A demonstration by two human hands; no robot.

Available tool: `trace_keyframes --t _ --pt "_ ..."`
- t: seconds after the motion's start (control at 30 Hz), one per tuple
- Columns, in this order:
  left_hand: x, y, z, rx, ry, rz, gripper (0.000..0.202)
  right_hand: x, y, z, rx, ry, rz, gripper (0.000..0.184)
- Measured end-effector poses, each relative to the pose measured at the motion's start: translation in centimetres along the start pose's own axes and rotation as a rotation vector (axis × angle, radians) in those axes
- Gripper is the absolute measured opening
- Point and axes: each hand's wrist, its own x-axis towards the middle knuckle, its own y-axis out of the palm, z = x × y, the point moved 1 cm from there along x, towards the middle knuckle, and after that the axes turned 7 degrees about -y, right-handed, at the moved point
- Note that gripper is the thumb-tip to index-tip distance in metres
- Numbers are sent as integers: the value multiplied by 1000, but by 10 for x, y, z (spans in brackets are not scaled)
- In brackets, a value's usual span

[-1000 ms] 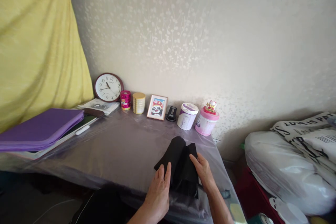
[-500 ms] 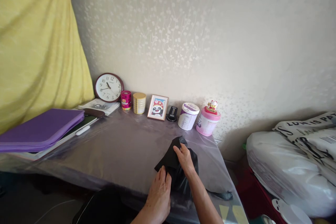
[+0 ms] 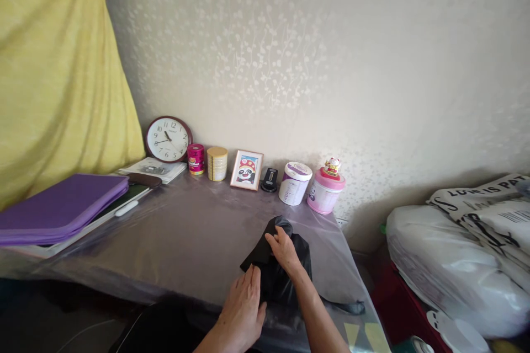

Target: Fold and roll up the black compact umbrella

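A black, soft, shiny fabric item [image 3: 276, 287] lies bunched on the near right part of the table, partly hidden by my hands and forearm. From its right side a dark strap-like end [image 3: 351, 307] trails over the tabletop. My right hand [image 3: 284, 248] is closed on the upper part of the fabric, thumb on top. At the lower left edge of the fabric rests my left hand [image 3: 245, 303], its fingers stretched out side by side and its thumb apart. Whether the left fingertips pinch any of the fabric is hard to see.
Along the wall stand a clock [image 3: 169, 139], a pink tin [image 3: 196, 159], a yellow tin [image 3: 217, 164], a framed panda picture [image 3: 247, 170], a black device [image 3: 269, 180] and two tubs [image 3: 295, 183]. Purple folders [image 3: 62, 207] lie left. White bags [image 3: 447, 265] sit right, beyond the table edge.
My left hand has shifted slightly left and down, and its thumb now shows apart from straighter fingers. The right hand still grips the fabric. The whole view has moved slightly.
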Motion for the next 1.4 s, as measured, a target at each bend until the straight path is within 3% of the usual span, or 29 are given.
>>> trace_keyframes --t 0.17,0.3,0.47,0.67,0.77,0.87,1.03,1.4 --pt "-1 -23 2 -68 12 -135 39 -5 -3 13 241 -23 161 38" --pt "1 -33 -7 -96 82 -275 26 -8 -5 22 181 -85 196 28" --pt "10 -17 -18 -82 212 -349 32 -10 -7 28 26 -193 230 27" --pt "15 9 -16 -14 158 -397 42 -19 -8 29 -21 -293 217 27" --pt "16 16 -15 3 149 -420 44 -30 -12 24 -25 -414 122 26" --pt "17 22 -14 25 150 -427 47 -38 -17 15 -59 -552 12 26" --pt "21 28 -12 17 130 -386 52 -24 -21 -6 -176 -690 -32 26" --pt "22 24 -13 26 59 -210 62 48 -19 -45 -285 -544 -29 33"
